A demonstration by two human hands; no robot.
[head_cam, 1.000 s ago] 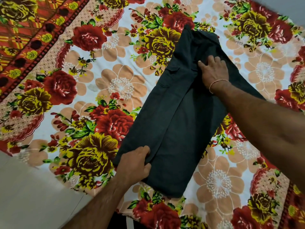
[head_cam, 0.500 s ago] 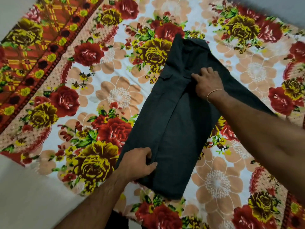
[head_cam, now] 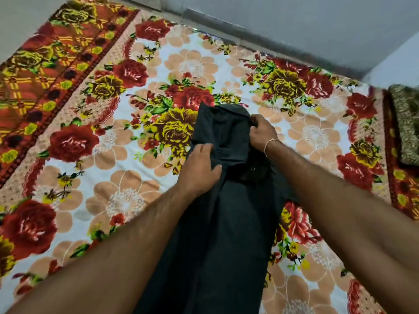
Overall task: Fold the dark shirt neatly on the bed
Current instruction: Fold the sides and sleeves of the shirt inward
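The dark shirt (head_cam: 226, 223) lies in a long strip on the bed (head_cam: 113, 177). The right hand (head_cam: 260, 134) curls its fingers, pinching the shirt's far edge. Just left of them, the left hand (head_cam: 199, 168) seems to press it, fingers nearly straight.

One wide-angle cam, worn on the head, looking forward and down from close above the fingers (head_cam: 205, 148) on the dark grey cloth shirt (head_cam: 226, 234), red-and-yellow flowered bedsheet (head_cam: 127, 200) stretching beyond them to a grey wall (head_cam: 317, 30).
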